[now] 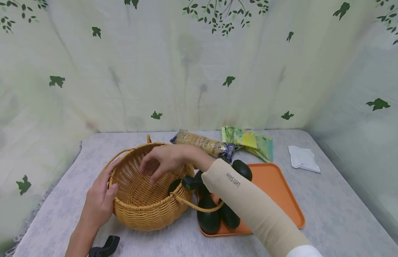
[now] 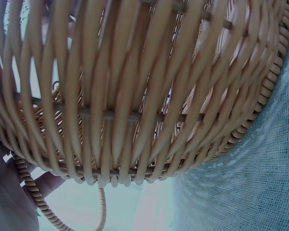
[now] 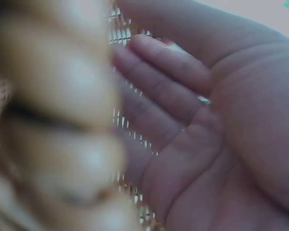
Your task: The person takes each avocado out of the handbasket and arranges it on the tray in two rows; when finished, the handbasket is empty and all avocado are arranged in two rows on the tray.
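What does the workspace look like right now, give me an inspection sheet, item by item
Surface: grey table.
Job's things: wicker basket, one dark avocado inside; more avocados on orange tray.
Clutter: noodle packet, green packet, white cloth, black clip.
Hands: left hand holds the basket rim; right hand over the basket, fingers relaxed, holding nothing.
Cables: nothing seen.
Surroundings: leaf-print curtain behind and at both sides.
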### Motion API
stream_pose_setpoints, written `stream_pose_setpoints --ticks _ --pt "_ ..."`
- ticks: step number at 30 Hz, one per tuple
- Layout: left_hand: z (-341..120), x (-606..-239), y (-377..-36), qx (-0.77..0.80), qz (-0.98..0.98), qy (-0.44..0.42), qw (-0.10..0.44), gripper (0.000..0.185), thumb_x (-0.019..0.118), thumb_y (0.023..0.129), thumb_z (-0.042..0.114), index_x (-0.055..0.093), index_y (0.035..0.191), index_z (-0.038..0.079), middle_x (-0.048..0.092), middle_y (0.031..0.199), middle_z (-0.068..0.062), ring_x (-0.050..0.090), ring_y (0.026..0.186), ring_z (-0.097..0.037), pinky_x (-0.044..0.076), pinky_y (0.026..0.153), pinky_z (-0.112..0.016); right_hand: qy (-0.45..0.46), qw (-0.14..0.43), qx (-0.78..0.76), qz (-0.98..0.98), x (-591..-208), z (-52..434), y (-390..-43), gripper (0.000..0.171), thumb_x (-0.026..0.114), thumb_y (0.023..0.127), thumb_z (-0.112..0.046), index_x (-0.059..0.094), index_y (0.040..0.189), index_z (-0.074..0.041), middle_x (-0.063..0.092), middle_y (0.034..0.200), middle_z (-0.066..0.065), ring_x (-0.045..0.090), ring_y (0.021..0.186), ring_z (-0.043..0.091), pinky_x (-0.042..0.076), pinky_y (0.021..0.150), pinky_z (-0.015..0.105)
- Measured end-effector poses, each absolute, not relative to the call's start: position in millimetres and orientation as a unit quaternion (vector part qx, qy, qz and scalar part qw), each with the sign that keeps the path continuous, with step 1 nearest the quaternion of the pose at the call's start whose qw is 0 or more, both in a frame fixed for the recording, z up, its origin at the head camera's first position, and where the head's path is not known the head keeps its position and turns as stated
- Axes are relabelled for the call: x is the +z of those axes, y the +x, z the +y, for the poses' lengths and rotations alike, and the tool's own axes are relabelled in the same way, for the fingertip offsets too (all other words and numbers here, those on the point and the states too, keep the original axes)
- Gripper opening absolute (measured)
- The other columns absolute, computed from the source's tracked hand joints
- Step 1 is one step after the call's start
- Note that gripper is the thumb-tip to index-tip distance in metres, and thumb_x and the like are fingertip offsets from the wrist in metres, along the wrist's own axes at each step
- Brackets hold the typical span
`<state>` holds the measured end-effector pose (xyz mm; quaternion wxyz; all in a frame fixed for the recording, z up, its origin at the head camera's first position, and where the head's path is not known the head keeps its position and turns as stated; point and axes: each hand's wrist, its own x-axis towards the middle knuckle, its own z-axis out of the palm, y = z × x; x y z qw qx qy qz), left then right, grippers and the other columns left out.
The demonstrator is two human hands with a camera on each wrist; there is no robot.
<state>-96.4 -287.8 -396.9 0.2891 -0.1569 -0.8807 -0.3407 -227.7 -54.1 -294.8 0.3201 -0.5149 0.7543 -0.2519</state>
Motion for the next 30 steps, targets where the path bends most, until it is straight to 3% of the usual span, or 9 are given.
stream_pose_setpoints --ticks 11,23,30 --pt "-286.5 -396.6 -97.9 -0.345 -0.879 -0.153 0.293 0.059 0.046 0.101 0.011 0.040 0.160 0.018 0.047 0.158 -0.011 0.034 0.144 0.002 0.023 0.107 -0.005 -0.517 0.355 -0.203 0.752 -299.3 -53.3 -233.0 0.044 0.077 0.093 -0.022 0.066 0.136 -0.013 0.068 0.131 -0.001 0.062 0.123 0.010 0.047 0.096 0.015" --pt "-289.3 -397.7 -96.6 -0.349 -0.875 -0.156 0.297 0.058 0.044 0.101 0.011 0.041 0.159 0.016 0.048 0.156 -0.017 0.034 0.146 0.000 0.024 0.109 -0.007 -0.544 0.379 -0.224 0.714 -288.2 -69.6 -228.3 0.048 0.078 0.092 -0.017 0.064 0.137 -0.010 0.067 0.133 -0.001 0.061 0.120 0.004 0.046 0.099 0.014" --pt "-288.8 -395.4 -97.5 -0.340 -0.876 -0.166 0.298 0.060 0.045 0.100 0.010 0.040 0.159 0.012 0.047 0.157 -0.016 0.033 0.147 0.001 0.024 0.110 -0.006 -0.508 0.402 -0.269 0.713 -272.0 -66.4 -234.0 0.050 0.077 0.092 -0.016 0.062 0.140 -0.007 0.068 0.129 -0.003 0.063 0.122 0.011 0.051 0.096 0.019"
